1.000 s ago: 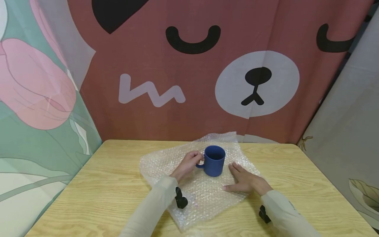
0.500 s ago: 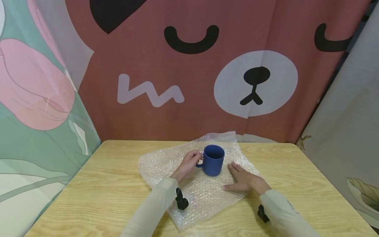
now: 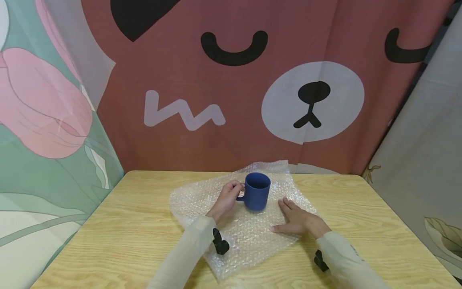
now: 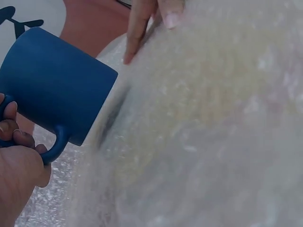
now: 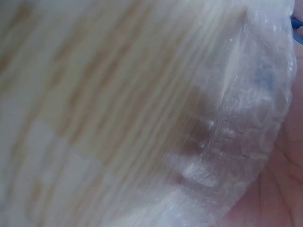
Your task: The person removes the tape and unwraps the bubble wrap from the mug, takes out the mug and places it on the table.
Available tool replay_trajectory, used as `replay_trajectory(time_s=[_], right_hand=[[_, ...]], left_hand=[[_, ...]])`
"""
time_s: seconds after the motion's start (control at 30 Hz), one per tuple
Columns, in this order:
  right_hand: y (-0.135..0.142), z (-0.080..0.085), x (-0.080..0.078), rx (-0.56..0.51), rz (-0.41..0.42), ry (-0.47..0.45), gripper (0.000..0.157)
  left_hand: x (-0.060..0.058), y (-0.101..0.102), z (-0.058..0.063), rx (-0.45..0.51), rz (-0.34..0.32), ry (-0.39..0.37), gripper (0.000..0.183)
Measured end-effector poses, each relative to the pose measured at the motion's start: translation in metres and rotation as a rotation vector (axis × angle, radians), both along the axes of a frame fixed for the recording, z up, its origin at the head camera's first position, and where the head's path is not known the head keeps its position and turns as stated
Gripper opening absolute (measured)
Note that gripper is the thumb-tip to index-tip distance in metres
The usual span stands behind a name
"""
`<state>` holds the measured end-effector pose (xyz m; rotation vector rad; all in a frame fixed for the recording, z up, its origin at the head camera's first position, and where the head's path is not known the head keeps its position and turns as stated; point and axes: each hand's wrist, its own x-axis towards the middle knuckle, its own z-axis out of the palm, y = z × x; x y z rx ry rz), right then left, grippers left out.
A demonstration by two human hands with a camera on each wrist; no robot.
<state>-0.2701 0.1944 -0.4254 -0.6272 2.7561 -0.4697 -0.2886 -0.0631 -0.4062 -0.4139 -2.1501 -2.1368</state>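
A dark blue mug (image 3: 257,192) stands upright over a sheet of bubble wrap (image 3: 252,249) spread on the table. My left hand (image 3: 226,198) grips the mug's handle from the left, with fingers curled through it. In the left wrist view the mug (image 4: 57,80) shows its base close to the wrap, with a dark shadow beside it; a slight gap seems to lie between. To the right of the mug, my right hand (image 3: 297,218) rests on the wrap with fingers straight and thumb apart. The right wrist view has only part of the palm (image 5: 265,198) behind the wrap's edge.
The light wooden table (image 3: 126,224) extends on both sides of the wrap. Behind it hangs a curtain (image 3: 180,148) with a bear face, and the wrap's far corner reaches this curtain. More printed curtains flank the table. A black device sits at each wrist.
In the last half second my left hand has shifted the mug slightly to the left and up in the head view. My right hand stays in place on the wrap.
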Motion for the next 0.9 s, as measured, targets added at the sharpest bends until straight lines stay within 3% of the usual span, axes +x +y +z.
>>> replay_trajectory(time_s=[0.27,0.53,0.9], right_hand=[[-0.002,0.003,0.001,-0.009,-0.001,-0.008,0.108],[-0.003,0.003,-0.002,0.013,-0.008,-0.012,0.109],[-0.004,0.006,0.001,0.007,-0.016,-0.041,0.108]], left_hand=[[-0.019,-0.003,-0.009,0.085,0.041,0.000,0.021],[-0.012,-0.004,0.002,0.140,0.065,0.029,0.021],[0.001,-0.017,0.012,0.170,0.046,0.004,0.018]])
